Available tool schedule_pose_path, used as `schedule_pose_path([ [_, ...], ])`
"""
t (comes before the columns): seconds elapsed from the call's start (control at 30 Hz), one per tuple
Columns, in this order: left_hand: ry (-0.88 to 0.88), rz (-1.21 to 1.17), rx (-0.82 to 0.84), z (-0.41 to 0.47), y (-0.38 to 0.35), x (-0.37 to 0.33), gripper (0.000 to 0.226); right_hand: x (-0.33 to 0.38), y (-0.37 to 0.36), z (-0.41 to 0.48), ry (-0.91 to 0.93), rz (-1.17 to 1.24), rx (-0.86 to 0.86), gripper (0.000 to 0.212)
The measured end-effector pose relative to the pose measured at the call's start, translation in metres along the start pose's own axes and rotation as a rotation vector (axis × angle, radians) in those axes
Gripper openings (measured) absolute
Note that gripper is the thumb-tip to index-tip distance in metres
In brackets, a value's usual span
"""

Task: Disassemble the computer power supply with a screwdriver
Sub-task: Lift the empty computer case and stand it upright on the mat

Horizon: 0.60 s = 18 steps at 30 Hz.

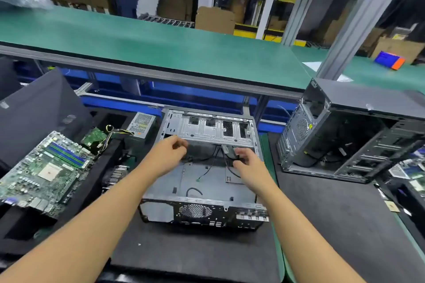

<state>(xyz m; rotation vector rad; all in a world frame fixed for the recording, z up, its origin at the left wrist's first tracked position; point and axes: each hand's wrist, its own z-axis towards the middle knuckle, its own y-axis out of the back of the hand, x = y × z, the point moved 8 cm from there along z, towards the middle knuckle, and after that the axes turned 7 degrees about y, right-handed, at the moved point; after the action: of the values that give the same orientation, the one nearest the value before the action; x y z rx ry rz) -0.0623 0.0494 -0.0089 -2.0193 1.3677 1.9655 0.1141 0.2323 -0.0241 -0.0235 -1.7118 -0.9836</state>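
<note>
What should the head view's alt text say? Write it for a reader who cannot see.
Two bare hands reach into an open, stripped computer case on a dark mat: the right hand grips a black cable, the left hand is curled nearby. A power supply and motherboard lie to the left; a second case stands right.

Nothing legible anywhere. Yellow sticker (310,125) on the upright case (358,99): too small to read. Sticker on the power supply (141,124): blurred. Print on the blue-orange box (389,60) and the motherboard (41,174): not resolvable
</note>
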Motion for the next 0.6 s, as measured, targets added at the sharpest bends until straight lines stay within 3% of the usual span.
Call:
schedule_pose_path([
  [0.07, 0.017, 0.271, -0.063, 0.019, 0.005, 0.008, 0.034, -0.014, -0.003, 0.015, -0.134, -0.361, 0.012, 0.056],
  [0.2, 0.095, 0.638, -0.088, 0.062, 0.007, 0.043, 0.075, -0.047, -0.002, 0.028, -0.299, -0.74, -0.024, 0.085],
  [0.27, 0.127, 0.604, -0.075, 0.077, 0.004, 0.063, 0.086, -0.058, 0.0, 0.03, -0.304, -0.836, -0.068, 0.087],
  [0.37, 0.192, 0.452, -0.137, 0.088, 0.002, 0.086, 0.081, -0.068, -0.003, 0.034, -0.278, -0.894, -0.115, 0.083],
  [0.6, 0.14, 0.496, -0.192, 0.098, 0.0, 0.091, 0.078, -0.081, -0.004, 0.034, -0.301, -0.944, -0.172, 0.077],
])
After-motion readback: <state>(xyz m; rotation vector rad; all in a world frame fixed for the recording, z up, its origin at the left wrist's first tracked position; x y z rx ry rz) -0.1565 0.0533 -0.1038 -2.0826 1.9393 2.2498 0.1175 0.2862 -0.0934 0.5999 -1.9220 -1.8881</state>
